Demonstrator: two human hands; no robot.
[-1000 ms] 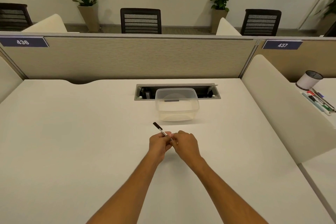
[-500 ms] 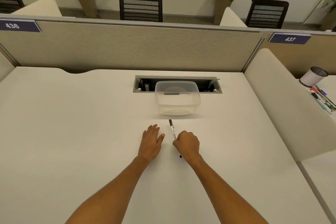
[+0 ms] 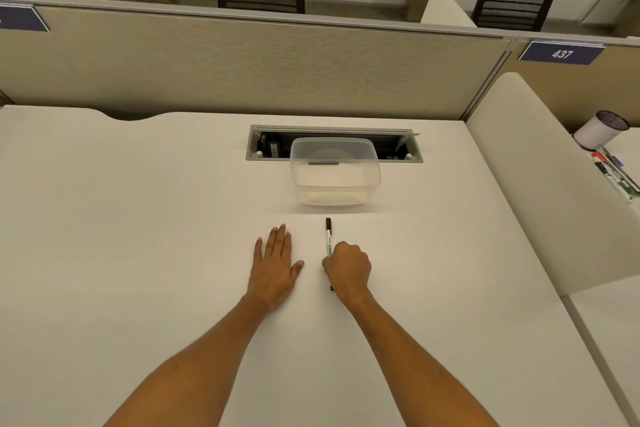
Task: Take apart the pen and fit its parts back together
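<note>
Left hand: your left hand point(image 3: 275, 265) lies flat on the desk point(image 3: 138, 218), palm down, fingers spread wide, holding nothing.
Pen: the marker pen point(image 3: 328, 239) lies on the desk just right of that hand, black cap pointing away from you toward the clear plastic container point(image 3: 334, 172); it looks whole.
Right hand: your right hand point(image 3: 347, 269) is curled into a loose fist over the pen's near half (whether the fingers actually pinch the barrel cannot be told).
Handling: judged light, rigid and smooth, so it may roll or slip. Hold the white barrel firmly with one hand and the black cap with the other, then pull straight along its length.
Edges: the container stands near, beyond the cap, in front of the open cable tray point(image 3: 332, 144); a padded divider point(image 3: 540, 184) bounds the right.
Open room: bare desk lies wide to the left and toward you.
</note>
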